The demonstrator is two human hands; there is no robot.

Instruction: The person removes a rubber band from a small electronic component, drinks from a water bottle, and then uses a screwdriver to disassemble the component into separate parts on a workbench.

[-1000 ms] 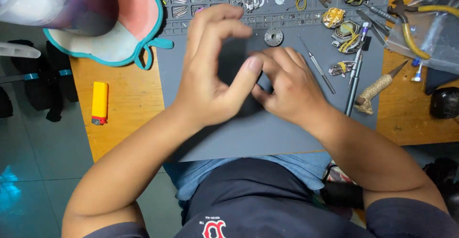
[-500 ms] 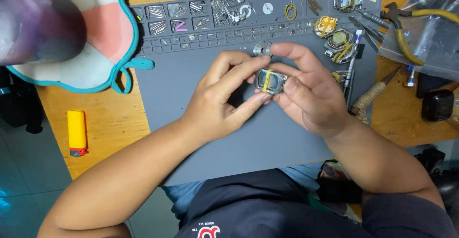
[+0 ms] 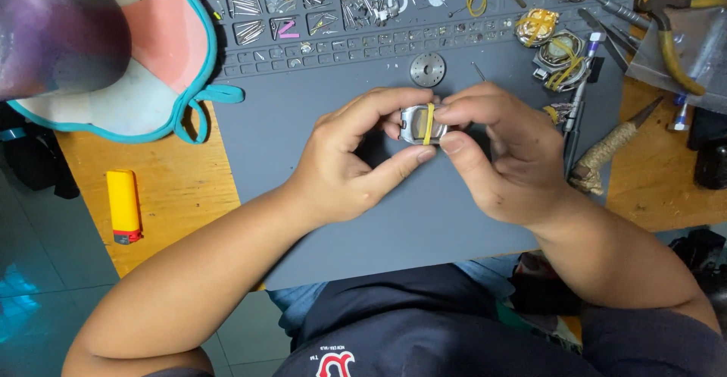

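The left hand (image 3: 344,165) and right hand (image 3: 503,157) meet over the grey mat (image 3: 303,218), both pinching one small silver watch case (image 3: 421,124) wrapped by a yellow rubber band (image 3: 429,123); it sits between the fingertips, long axis running hand to hand, equally near both; just beyond lies a toothed metal disc (image 3: 428,68); farther off, the mat's parts compartments (image 3: 318,13).

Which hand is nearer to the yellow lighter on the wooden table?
Left. The left hand lies to the right of the yellow lighter; the right hand is farther right, beyond the small metal case both hold.
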